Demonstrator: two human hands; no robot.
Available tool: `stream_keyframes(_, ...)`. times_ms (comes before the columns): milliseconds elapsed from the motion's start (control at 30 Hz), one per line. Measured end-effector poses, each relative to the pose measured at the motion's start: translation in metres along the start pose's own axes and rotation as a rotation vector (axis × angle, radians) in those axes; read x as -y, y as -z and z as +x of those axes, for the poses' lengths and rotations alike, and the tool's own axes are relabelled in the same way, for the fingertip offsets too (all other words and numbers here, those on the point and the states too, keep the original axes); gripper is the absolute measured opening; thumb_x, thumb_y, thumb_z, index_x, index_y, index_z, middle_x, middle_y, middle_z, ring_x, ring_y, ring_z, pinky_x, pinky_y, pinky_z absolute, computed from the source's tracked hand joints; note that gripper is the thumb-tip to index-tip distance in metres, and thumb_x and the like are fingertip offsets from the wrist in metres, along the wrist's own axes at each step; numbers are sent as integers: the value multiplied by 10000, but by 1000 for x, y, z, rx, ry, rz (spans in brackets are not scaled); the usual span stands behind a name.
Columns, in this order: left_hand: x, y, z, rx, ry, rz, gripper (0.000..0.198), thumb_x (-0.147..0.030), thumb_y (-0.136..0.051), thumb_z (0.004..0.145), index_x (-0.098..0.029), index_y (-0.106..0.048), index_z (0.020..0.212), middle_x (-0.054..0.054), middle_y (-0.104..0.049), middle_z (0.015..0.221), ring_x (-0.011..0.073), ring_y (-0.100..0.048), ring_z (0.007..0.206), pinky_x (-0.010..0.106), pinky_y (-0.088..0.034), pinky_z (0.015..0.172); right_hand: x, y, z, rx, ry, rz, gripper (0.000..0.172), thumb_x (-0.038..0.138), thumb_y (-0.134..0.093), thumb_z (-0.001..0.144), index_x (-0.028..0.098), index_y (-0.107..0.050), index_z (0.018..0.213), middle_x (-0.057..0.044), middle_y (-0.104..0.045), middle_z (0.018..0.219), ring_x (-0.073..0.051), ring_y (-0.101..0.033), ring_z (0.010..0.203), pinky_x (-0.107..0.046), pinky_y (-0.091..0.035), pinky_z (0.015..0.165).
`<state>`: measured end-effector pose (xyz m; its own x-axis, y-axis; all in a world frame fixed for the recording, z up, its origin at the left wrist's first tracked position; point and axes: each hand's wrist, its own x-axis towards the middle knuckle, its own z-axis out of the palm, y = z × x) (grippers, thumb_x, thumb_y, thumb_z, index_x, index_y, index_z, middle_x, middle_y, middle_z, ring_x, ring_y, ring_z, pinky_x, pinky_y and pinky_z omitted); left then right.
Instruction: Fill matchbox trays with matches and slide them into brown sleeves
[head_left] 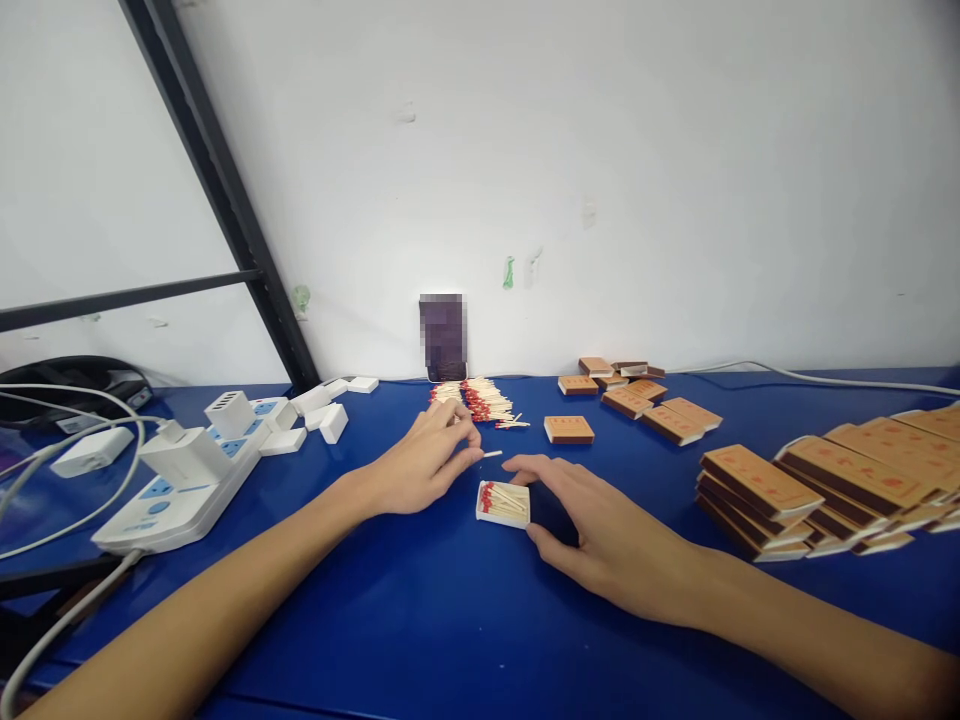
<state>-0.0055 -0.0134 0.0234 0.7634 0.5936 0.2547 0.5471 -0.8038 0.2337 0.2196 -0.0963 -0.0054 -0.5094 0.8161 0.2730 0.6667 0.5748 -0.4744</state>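
Note:
A match [492, 454] pokes out from the pinched thumb and fingers of my left hand [431, 452], which is closed. Below it lies a small white matchbox tray [504, 518] partly filled with red-tipped matches. My right hand [600, 525] is at the tray's right side, its thumb and fingers apart. The thumb tip is at the tray's near right corner; whether it presses on it I cannot tell. Just behind my left hand is a pile of loose red-headed matches [487, 398], partly covered by the fingers.
A single closed matchbox [568, 430] lies right of the pile, with several more boxes [637, 398] behind. Stacked matchboxes [757, 485] spread at the right. On the left are a power strip [172, 520], white adapters [283, 441] and cables. A phone [444, 335] leans against the wall.

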Motion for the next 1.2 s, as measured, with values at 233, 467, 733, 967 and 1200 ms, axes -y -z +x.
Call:
stream_keyframes(233,-22,-5,-7,64,-99,-121,204,-335,-432,987,-208,-585,944,55,-508,1064,201,-472,1018,370,-394,929,2,2,1,-4,-43,47,589,200,-514,869,269,-270,1401,-61,-612,1211,-229,-579,1070,-412,-475,881)
stream_keyframes(467,4,-20,12,-94,-6,36,213,-277,-401,995,-222,-573,1110,52,-558,1060,201,-505,1012,372,-402,895,1,2,1,-16,-33,47,608,192,-526,851,274,-295,1408,-54,-615,1174,-224,-580,1040,-398,-475,867)
stream_keyframes(733,15,-27,52,-104,14,459,225,-334,-491,958,-200,-658,1028,92,-555,1038,257,-478,981,401,-381,821,4,5,2,9,-51,21,565,193,-537,847,238,-367,1384,-72,-612,1152,-244,-561,1040,-423,-470,886)
stream_keyframes(967,20,-31,63,-83,-12,511,250,-321,-453,971,-190,-665,947,91,-557,1000,253,-477,949,396,-366,793,4,4,0,10,-43,-7,524,205,-531,853,221,-403,1361,-84,-613,1116,-239,-572,945,-421,-482,831)
stream_keyframes(1200,18,-22,49,0,-76,571,262,-257,-381,982,-145,-616,948,115,-571,972,267,-476,967,422,-360,831,5,5,0,2,-41,-30,509,214,-529,856,216,-419,1353,-93,-626,1081,-242,-587,899,-435,-487,816)
